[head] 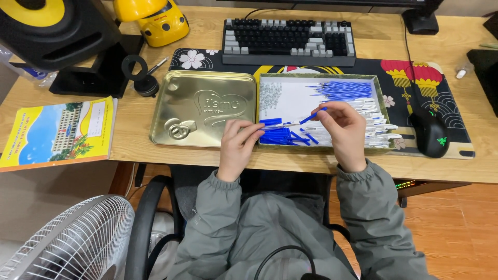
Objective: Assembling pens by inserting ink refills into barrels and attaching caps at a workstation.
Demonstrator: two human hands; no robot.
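Far left we see a black-and-yellow speaker (49, 26), a yellow booklet (57, 132) on the wooden desk (140, 145), and a white fan (67, 243) cut off at the bottom corner. Next a gold tin lid (203, 108) lies flat, empty side up.

Our left hand (237, 142) sits at the seam between lid and tin tray (381, 93), fingers pinched narrow on one end of a thin white pen tube (280, 125). Our right hand (345, 127) hovers over the tray, fingers closed on a blue piece (314, 115) at the tube's other end. We judge this as mid-assembly: the blue part is being fitted onto or into the tube. The next move likely calls for lining the two up straight and pushing them together, both pinches kept firm.

Inside the tray: blue caps (277, 136) bottom left, blue refills (345, 89) top, white barrels (381, 127) right, small springs (270, 96) top left, though too tiny for us to be sure.

Right: keyboard (289, 41) behind, black mouse (430, 132) on the patterned mat (446, 88).

Hidden: whether the blue piece already sits inside the tube; the right palm covers part of the barrel pile; the monitor is cropped at top
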